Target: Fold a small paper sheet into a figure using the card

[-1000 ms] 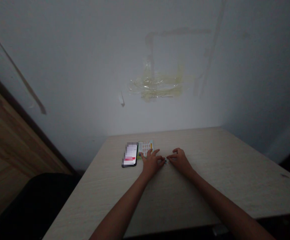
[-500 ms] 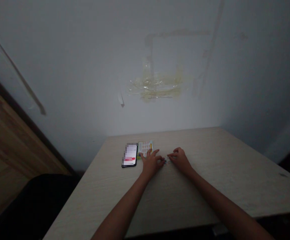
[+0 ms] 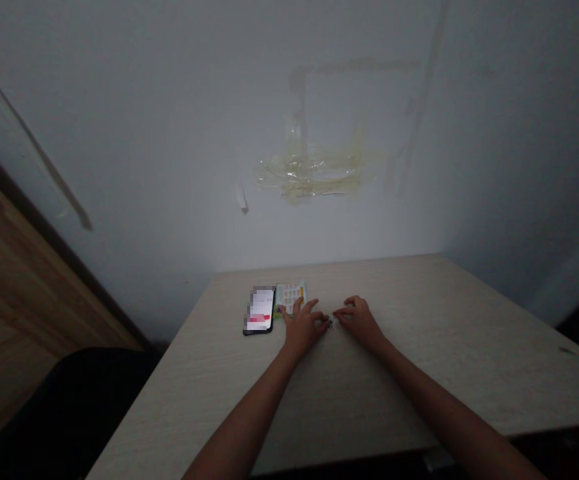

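Observation:
Both of my hands rest on the pale wooden table (image 3: pixel 419 360), stretched out in front of me. My left hand (image 3: pixel 303 325) has several fingers spread, while its thumb and forefinger pinch a tiny object (image 3: pixel 332 323) that I cannot make out. My right hand (image 3: pixel 358 319) meets it from the other side, fingers curled and pinched on the same tiny object. Just behind my left hand lies a small printed card (image 3: pixel 290 294) with coloured pictures. A phone (image 3: pixel 260 310) with a lit screen lies to the left of the card.
A white wall (image 3: pixel 169 133) rises right behind the table, with old tape residue (image 3: pixel 312 173) stuck on it. A wooden panel (image 3: pixel 14 280) stands at the left. A dark chair or seat (image 3: pixel 64 413) sits low at the left of the table.

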A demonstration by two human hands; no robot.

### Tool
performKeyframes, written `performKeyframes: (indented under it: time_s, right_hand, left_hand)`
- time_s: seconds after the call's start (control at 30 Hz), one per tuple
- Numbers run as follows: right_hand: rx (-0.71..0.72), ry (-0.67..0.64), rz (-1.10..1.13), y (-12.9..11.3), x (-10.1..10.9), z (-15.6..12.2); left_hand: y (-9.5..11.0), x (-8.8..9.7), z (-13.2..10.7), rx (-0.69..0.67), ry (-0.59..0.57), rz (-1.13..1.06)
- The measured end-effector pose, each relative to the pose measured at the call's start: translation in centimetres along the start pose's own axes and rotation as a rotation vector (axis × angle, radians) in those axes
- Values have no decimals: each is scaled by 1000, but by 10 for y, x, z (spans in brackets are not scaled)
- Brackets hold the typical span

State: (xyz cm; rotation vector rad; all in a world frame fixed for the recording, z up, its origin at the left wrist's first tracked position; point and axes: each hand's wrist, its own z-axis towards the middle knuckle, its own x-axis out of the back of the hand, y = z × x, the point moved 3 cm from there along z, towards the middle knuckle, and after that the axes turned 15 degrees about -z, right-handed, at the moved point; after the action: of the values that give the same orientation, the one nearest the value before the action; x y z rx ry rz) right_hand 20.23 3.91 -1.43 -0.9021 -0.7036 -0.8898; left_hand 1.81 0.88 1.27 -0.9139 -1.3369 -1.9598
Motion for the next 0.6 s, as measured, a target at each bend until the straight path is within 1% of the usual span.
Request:
performKeyframes:
  time_s: [0.17,0.33,0.6]
  right_hand:
    - [-20,8,-53,-4,2,1]
    - [-20,37,-55,-8,5,1]
    - [9,15,-78,-13,12,1]
  left_hand:
    - [1,0,-1,-14,3,28]
    - [-2,-2,0,-18,8,18]
    - [-3,-1,-1,-43,23,39]
